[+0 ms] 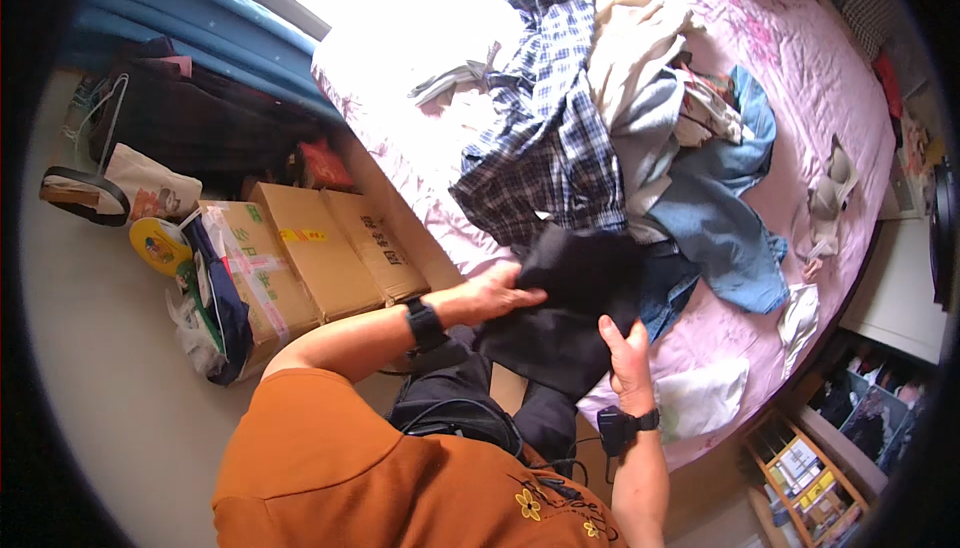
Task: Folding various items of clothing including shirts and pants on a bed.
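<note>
Between my two hands hangs a black garment (pixel 570 313), partly folded over itself, so its exact kind is hard to make out. My left hand (pixel 492 294) grips its left edge, with the fingers partly under the cloth. Its lower right edge is pinched by my right hand (pixel 628 353), thumb pointing up. Just beyond the garment, a dark blue and white checked shirt (pixel 555 138) lies on the bed. Blue denim clothing (pixel 720 223) is heaped to the right of it, next to a cream garment (pixel 630 48).
The bed's pink quilt (pixel 840 68) spreads under the clothes. On the right lie a bra (pixel 832 188) and a white cloth (pixel 705 398). Cardboard boxes (pixel 320 248) stand on the floor at left, beside bags. An open drawer (pixel 865 413) with clothing is at lower right.
</note>
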The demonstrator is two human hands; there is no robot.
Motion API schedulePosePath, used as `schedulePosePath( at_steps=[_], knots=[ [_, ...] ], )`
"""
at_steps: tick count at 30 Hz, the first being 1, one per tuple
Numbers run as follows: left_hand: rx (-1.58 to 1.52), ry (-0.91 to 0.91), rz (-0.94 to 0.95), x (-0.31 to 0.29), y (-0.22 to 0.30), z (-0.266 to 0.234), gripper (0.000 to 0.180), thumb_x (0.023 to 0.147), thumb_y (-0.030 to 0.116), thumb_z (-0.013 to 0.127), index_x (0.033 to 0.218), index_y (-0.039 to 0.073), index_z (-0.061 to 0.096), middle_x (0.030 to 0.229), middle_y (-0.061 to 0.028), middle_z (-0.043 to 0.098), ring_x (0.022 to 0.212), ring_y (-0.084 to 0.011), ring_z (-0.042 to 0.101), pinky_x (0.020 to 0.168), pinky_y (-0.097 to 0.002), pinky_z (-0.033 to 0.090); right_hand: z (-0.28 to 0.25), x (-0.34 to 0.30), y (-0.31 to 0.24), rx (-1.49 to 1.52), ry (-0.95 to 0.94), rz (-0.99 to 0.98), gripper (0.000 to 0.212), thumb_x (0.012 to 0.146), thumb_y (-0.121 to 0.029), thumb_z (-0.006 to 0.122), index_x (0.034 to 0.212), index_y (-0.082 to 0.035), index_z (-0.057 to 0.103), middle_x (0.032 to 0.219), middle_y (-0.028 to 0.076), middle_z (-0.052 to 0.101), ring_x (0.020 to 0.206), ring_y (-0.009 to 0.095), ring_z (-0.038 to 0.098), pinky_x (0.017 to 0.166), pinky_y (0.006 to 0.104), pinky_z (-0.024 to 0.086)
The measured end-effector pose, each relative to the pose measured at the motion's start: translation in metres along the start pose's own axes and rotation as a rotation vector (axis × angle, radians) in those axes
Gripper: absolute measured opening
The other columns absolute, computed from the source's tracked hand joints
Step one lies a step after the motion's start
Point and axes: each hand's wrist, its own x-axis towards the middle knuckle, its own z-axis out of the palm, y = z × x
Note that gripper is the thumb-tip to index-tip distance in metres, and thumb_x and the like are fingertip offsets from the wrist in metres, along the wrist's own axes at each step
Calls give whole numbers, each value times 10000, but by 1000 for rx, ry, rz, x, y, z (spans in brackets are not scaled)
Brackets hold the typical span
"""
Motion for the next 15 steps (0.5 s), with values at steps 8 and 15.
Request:
schedulePosePath(
  at_steps=[8,15],
  knots=[
    [-148,340,379,-49,102,-224,326,932,159,615,1222,14,573,1035,-50,663,870,-151,644,776,-311,546,138,86,15,-262,-86,165,355,925,-166,634,1203,21,517,970,117,659,770,162,650,662,286,562],
    [103,721,609,-8,176,-459,303,904,195,667,1164,46,625,1023,-35,667,851,-140,650,723,-279,541,208,139,20,-814,180,-401,242,835,-4,642,1070,10,586,973,82,627,694,103,590,576,233,490]
  ],
)
